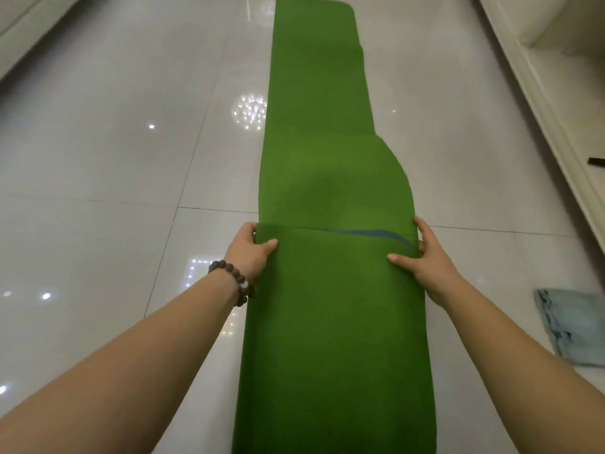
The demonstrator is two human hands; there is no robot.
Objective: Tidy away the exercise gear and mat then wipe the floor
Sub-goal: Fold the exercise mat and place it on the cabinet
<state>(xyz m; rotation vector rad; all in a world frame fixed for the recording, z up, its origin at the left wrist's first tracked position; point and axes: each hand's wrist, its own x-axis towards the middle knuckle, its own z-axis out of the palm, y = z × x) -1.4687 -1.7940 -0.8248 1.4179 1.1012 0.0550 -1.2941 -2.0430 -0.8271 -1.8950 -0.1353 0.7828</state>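
Observation:
A long green exercise mat (327, 126) lies lengthwise on the glossy tiled floor, running away from me. Its near part is lifted and folded over, and a sliver of blue underside (376, 233) shows at the fold edge. My left hand (250, 249) grips the fold's left edge, thumb on top; a dark bead bracelet is on that wrist. My right hand (425, 257) grips the fold's right edge, thumb pressed on the green surface. The far stretch of the mat is narrower, doubled along its right side.
A pale blue cloth (576, 326) lies on the floor at the right. A cream sofa base (540, 77) runs along the right side, with a small black object (595, 161) on it. Another pale furniture edge (32, 31) crosses the top left. Ceiling lights reflect in the tiles.

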